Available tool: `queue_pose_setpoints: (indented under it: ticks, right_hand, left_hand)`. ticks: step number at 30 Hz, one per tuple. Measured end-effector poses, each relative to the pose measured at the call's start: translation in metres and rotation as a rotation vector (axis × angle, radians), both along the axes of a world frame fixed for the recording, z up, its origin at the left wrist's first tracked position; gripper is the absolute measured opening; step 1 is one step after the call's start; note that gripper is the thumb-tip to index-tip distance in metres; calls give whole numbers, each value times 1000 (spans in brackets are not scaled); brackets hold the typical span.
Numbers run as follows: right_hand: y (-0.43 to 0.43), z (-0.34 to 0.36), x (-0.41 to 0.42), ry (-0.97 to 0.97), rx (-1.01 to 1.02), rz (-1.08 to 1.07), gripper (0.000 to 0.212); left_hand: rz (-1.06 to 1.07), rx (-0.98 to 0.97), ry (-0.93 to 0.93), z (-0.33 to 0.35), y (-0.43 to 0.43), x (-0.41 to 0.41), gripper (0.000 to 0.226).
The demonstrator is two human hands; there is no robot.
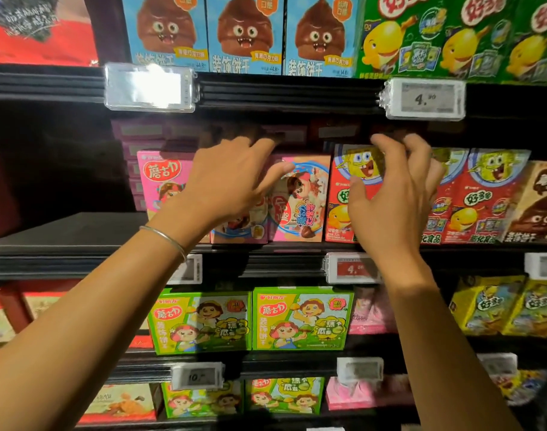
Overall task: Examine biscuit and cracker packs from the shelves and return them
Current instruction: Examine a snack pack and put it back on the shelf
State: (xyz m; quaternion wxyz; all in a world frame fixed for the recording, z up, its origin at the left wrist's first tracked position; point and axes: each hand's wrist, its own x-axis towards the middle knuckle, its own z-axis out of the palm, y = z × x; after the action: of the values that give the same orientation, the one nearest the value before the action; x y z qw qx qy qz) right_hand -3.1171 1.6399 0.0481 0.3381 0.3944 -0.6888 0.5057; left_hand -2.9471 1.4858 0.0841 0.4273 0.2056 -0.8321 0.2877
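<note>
No pack is off the black middle shelf [79,247] yet. Your left hand [231,181] lies on the pink cardboard biscuit box [303,213], grip apart; your right hand [393,194] curls at the red cartoon-printed carton [337,213], grip state indeterminate.

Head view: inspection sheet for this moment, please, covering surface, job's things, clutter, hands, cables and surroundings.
Surface: black shelf, boxes upright in a row.
Job's things: red SpongeBob box; peach box and pink box to its left.
Clutter: nothing seen.
Grippers: left hand fingers straight, in front of the pink box row; right hand fingers curled over the red SpongeBob box's top, thumb on its front.
Cables: nothing seen.
Surroundings: price tag, green boxes below.
</note>
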Motion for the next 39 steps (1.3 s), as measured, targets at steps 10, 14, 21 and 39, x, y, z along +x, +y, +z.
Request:
queue_pose_setpoints:
  ticks: [10, 14, 21, 39]
  right_hand:
    - [1, -3, -17, 57, 218, 25, 68]
    - [9, -4, -22, 33, 136, 113, 67]
    - [25, -11, -20, 30, -10, 303, 59]
    - [77, -19, -9, -22, -303, 576, 54]
  left_hand:
    - [3, 26, -3, 3, 3, -12, 55]
    - [35, 16, -7, 0, 1, -12, 57]
    - [43, 14, 39, -2, 5, -12, 57]
    - [-500, 244, 413, -68, 56, -18, 47]
